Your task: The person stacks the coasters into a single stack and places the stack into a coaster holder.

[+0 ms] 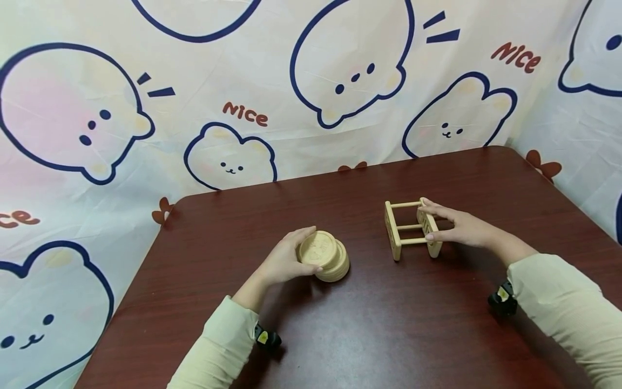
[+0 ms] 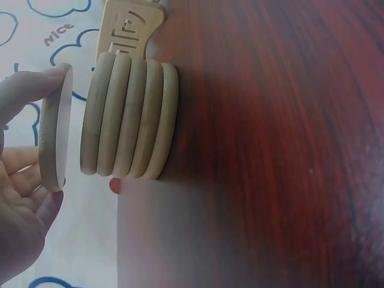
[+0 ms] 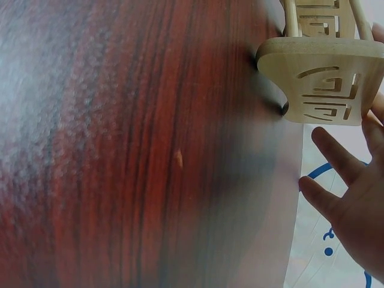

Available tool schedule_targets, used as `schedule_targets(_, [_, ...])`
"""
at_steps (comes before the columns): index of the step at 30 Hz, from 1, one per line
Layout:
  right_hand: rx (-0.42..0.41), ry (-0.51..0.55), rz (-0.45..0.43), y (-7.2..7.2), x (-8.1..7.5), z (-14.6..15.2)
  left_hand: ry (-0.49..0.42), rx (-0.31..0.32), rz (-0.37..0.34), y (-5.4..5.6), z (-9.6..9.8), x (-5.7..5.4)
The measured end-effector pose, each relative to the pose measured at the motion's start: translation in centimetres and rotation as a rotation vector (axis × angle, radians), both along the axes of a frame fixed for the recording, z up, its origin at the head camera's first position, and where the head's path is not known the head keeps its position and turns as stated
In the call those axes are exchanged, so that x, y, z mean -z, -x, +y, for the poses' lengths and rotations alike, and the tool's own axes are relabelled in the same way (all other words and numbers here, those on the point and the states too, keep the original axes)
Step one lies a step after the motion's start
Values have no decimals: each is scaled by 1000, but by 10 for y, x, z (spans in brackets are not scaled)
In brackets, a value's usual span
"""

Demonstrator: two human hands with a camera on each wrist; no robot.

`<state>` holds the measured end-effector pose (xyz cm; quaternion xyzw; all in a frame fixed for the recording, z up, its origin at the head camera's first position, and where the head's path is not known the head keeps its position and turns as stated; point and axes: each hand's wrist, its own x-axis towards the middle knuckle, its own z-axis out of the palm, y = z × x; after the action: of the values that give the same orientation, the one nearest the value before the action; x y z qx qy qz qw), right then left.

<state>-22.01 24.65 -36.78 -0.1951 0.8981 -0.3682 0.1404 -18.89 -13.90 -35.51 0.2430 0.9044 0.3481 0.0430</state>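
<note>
A round, light wooden coaster [image 1: 318,248] with a carved face is pinched along its rim between the thumb and fingers of my left hand [image 1: 284,259]. Just below it on the table stands a stack of several matching coasters [image 1: 335,274]. The left wrist view has a gap between the held coaster [image 2: 49,132] and the stack [image 2: 129,117]. To the right stands a wooden coaster rack [image 1: 392,232], two slotted end panels joined by thin rods. My right hand [image 1: 459,228] grips its right end panel [image 3: 327,84] between thumb and finger, with two other fingers stretched out beside it.
A dark red-brown wooden table [image 1: 384,319] lies under everything, with rounded far corners. Behind it hangs a pale cloth [image 1: 301,151] printed with cartoon bears. Both wrists carry a small black device, one [image 1: 267,339] at the left sleeve, another [image 1: 502,299] at the right.
</note>
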Motion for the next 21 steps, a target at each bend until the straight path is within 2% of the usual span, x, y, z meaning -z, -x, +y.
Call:
schedule_targets(12, [-4, 3, 23, 0, 0, -1, 28, 40, 24, 2, 7, 6])
schedule_targets(21, [1, -6, 35, 0, 1, 0, 37, 68, 49, 1, 11, 6])
